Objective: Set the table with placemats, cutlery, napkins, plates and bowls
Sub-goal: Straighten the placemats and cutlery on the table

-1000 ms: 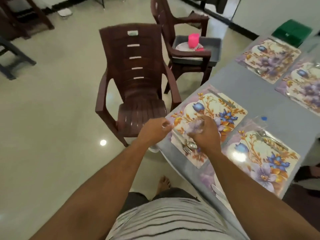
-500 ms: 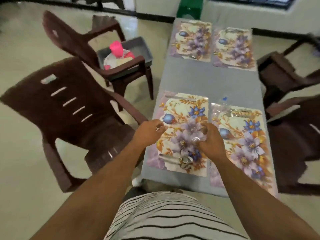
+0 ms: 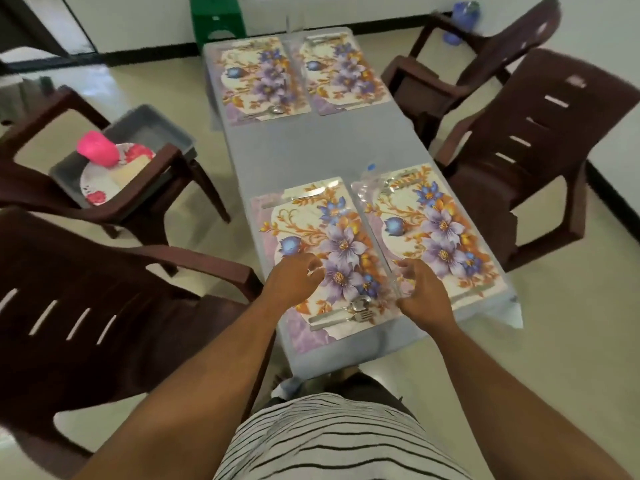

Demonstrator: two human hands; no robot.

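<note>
Since the near-left placemat (image 3: 311,244) is thin and floppy, it would best be taken by an edge and slid flat; its printed face looks slick. Relative to this placemat, a spoon (image 3: 358,304) and fork (image 3: 360,317) lie on its near end. The left hand (image 3: 294,280) is held over its left side, fingers curled, something small seemingly pinched. The right hand (image 3: 420,289) is half open over its right edge, on the counter (image 3: 311,150); a grip cannot be told.
</note>
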